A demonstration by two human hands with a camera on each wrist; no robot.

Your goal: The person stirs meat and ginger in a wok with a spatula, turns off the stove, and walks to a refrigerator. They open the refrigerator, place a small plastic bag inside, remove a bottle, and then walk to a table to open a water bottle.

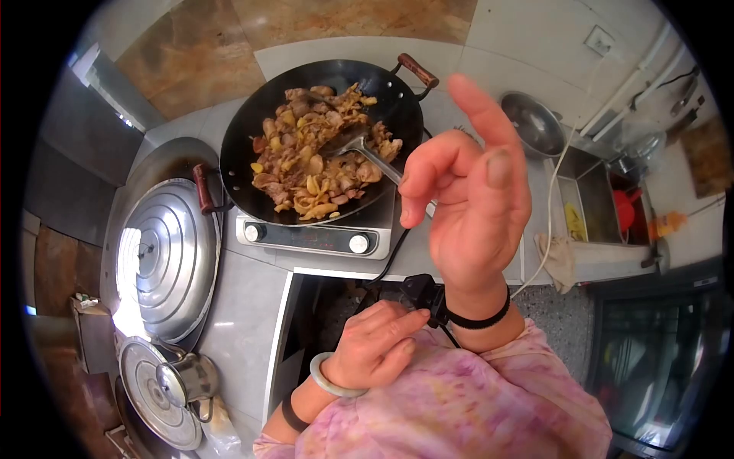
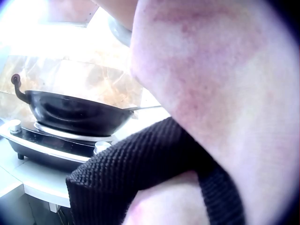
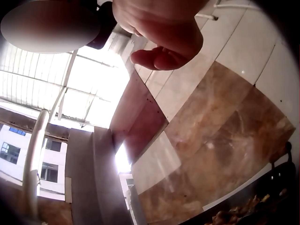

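Observation:
My right hand (image 1: pixel 482 191) is raised in the middle of the head view, index finger up and the other fingers loosely bent, holding nothing. Round its wrist is a black strap (image 1: pixel 482 315) with a small black camera (image 1: pixel 423 294). My left hand (image 1: pixel 375 344), with a pale bangle (image 1: pixel 332 379) at the wrist, reaches across; its extended index fingertip is right at that camera. Behind the right hand, a black wok (image 1: pixel 397 115) of cooked meat pieces (image 1: pixel 306 153) sits on an induction cooker (image 1: pixel 306 239). A metal spatula (image 1: pixel 371 153) lies in the food, its handle end partly hidden by the right hand.
A large metal lid (image 1: pixel 164 260) covers a second pan at the left. Near it stand a metal pot (image 1: pixel 191 379) and a round lid (image 1: pixel 149 405). A metal bowl (image 1: pixel 531 122), a sink (image 1: pixel 589 199) and a cloth (image 1: pixel 558 260) are at the right.

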